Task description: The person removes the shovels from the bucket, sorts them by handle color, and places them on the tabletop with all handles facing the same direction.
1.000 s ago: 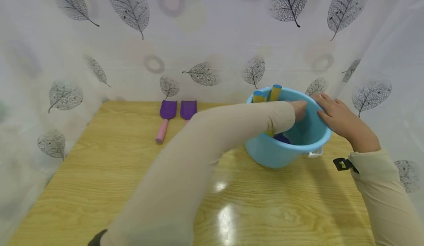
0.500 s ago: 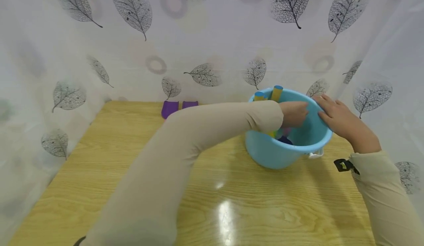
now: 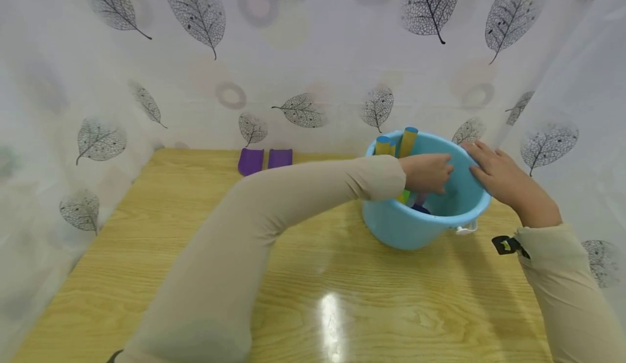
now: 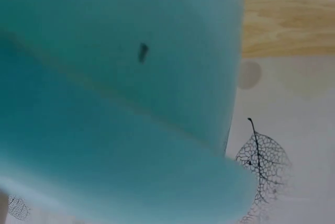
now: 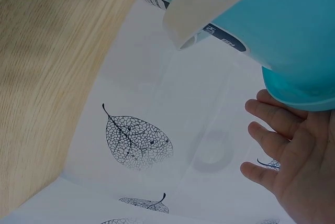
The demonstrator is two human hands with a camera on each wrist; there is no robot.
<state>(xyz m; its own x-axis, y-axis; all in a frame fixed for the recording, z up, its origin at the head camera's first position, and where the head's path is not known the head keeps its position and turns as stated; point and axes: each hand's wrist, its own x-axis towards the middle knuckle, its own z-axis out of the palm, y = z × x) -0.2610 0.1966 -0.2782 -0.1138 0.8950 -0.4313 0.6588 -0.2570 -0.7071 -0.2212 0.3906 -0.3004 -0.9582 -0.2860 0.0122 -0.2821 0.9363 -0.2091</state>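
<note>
In the head view a light blue bucket [image 3: 406, 227] stands on the table at the right. My left hand [image 3: 426, 173] reaches over its near left rim into the opening, fingers bent. Below that hand shows part of a pinkish handle [image 3: 421, 198] above a dark purple piece [image 3: 420, 209]; whether the fingers hold the handle is hidden. My right hand [image 3: 508, 181] rests on the bucket's right rim, and the right wrist view shows its fingers spread loosely outside the rim. Two yellow rods with blue ends [image 3: 408, 141] stick up at the bucket's back left.
Two purple shovel blades [image 3: 251, 162] lie at the table's back edge, their lower parts behind my left sleeve [image 3: 274, 205]. A white bucket handle [image 3: 466, 228] hangs at the right side. A leaf-patterned sheet [image 3: 313, 53] rises behind the wooden table [image 3: 381, 298].
My left hand has drawn up and leftward inside the bucket, so more of it shows. The pinkish handle below it has come into view. My right hand stays on the rim.
</note>
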